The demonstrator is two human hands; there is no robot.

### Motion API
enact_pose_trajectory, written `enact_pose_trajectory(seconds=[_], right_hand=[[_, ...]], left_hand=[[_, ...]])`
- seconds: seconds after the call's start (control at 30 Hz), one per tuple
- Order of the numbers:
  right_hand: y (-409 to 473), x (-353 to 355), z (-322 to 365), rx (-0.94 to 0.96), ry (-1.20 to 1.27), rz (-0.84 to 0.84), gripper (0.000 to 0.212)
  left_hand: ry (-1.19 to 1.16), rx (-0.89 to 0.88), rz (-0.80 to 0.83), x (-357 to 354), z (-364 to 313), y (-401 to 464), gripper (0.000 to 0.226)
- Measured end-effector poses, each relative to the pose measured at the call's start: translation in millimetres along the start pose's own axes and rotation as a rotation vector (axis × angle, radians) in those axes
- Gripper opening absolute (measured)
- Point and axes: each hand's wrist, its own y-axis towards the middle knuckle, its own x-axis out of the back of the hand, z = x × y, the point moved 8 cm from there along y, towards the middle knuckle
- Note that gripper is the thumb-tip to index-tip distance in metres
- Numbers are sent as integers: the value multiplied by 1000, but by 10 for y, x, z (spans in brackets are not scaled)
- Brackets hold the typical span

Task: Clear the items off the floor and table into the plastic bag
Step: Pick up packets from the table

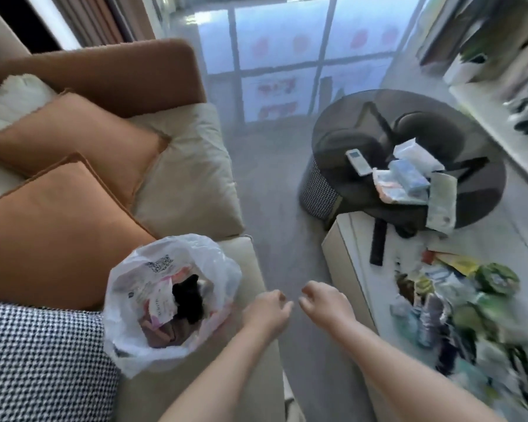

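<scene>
A white plastic bag (128, 300) stands open on the cream sofa seat, with paper, pink wrappers and something black inside. My left hand (267, 310) hovers just right of the bag's rim with loosely curled fingers and holds nothing. My right hand (325, 301) is beside it over the grey floor, fingers also loosely curled and empty. A heap of packets and wrappers (457, 303) lies blurred on the white low table (360, 269) at right. More packets (409, 181) and a white remote (358, 161) lie on the round dark glass table (348, 129).
The sofa (189, 184) carries orange cushions (61, 214) and a houndstooth cushion (37, 360) at left. A black remote (378, 243) lies on the white table. A houndstooth stool (317, 193) stands under the glass table. Grey floor (281, 208) runs between sofa and tables. Shelving lines the right wall.
</scene>
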Motion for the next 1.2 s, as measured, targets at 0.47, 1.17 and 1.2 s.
enact_pose_trajectory(seconds=[0.47, 1.17, 1.2], right_hand=[[-1439, 91, -2782, -264, 226, -127, 31], [-3413, -804, -5086, -747, 431, -119, 24], [-3443, -879, -5106, -764, 435, -114, 23]], left_hand=[[259, -195, 98, -1872, -1855, -715, 37], [474, -371, 304, -4045, -2783, -1582, 33], [485, -375, 314, -4113, -2749, -1576, 33]])
